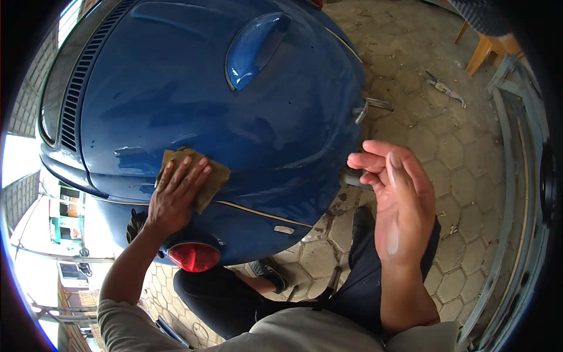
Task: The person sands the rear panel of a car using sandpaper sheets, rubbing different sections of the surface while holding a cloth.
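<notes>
My left hand (176, 199) lies on a folded olive-brown cloth (214, 183), its fingers pressing it flat against the blue car body (176, 111). The cloth rests just above the seam of the curved panel, with a red tail lamp (194, 256) below it. Away from the car, my right hand (402, 199) is raised in the air at the right. Its fingers are loosely bent and apart, with nothing held in them. Whitish smears show on that hand's thumb and near its wrist.
A chrome bracket (370, 108) sticks out from the car's edge. On the paved floor (422, 123) lie pliers (444, 89). A grey metal frame (504, 234) runs along the right, and an orange stool (487, 53) stands at the top right. My legs straddle below the car.
</notes>
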`<state>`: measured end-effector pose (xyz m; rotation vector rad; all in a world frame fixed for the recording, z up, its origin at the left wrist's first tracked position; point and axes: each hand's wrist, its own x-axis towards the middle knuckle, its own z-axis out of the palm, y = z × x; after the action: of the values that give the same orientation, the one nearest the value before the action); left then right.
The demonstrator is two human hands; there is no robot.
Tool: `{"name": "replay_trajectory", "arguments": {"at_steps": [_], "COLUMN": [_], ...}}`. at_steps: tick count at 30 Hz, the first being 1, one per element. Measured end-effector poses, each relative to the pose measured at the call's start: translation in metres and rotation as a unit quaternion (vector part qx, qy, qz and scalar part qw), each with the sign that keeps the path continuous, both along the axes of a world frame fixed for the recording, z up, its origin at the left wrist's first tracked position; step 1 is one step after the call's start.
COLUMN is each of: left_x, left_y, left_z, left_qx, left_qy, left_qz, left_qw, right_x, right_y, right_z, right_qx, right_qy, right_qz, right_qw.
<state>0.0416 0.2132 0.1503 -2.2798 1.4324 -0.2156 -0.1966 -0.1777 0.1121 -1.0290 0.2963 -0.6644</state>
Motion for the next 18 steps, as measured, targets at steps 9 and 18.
{"name": "replay_trajectory", "arguments": {"at_steps": [9, 18], "left_x": [-0.001, 0.046], "left_y": [-0.141, -0.289], "left_z": [-0.024, -0.093], "left_qx": [-0.043, -0.112], "left_qy": [0.002, -0.081], "left_qz": [-0.028, -0.083], "left_qw": [0.999, 0.987], "right_x": [0.005, 0.044], "right_y": [-0.006, -0.001], "right_z": [-0.014, -0.044], "right_qx": [-0.028, -0.014], "right_qy": [0.029, 0.065], "right_qz": [-0.033, -0.048], "right_qw": [0.999, 0.997]}}
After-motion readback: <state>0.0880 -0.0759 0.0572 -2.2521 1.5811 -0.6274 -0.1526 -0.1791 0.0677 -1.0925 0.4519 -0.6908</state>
